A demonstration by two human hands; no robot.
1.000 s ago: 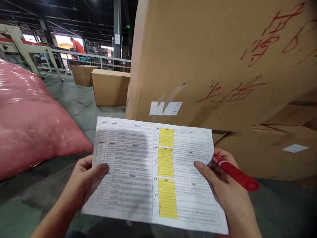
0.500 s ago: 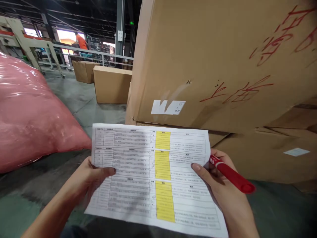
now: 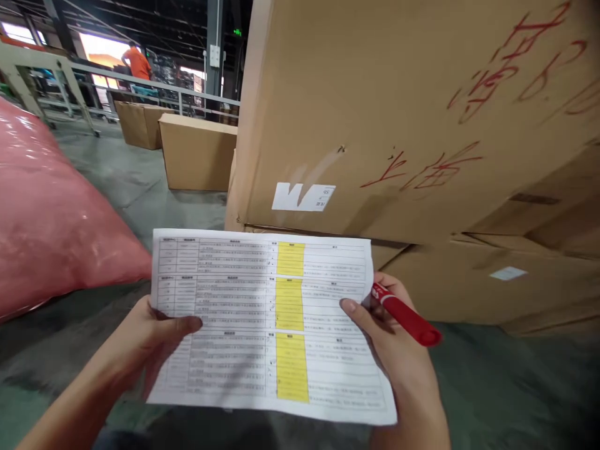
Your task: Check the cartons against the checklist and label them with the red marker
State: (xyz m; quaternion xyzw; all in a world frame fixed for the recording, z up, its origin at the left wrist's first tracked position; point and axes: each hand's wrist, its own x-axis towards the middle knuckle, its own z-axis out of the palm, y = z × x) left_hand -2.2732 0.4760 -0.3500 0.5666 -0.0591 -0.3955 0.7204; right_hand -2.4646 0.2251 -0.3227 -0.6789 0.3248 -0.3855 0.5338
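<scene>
Above the concrete floor [image 3: 107, 169], your left hand [image 3: 154, 340] pinched one edge of the printed sheet [image 3: 262, 319], and your right hand [image 3: 379, 325] pinched the other while curled around a red marker [image 3: 405, 314]. A slipping marker could have streaked the sheet. Stacked cartons [image 3: 375, 125] stood just ahead, a pink bag [image 3: 51, 219] to the left.

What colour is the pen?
The marker pen is red; it shows best in the head view, held in the right hand.

And here's a printed table sheet [image 3: 234, 319] with three yellow-highlighted blocks [image 3: 291, 337], held nearly flat by the left hand [image 3: 152, 337], the right hand [image 3: 391, 344] pinching its edge, red marker [image 3: 407, 314] clasped alongside!
</scene>
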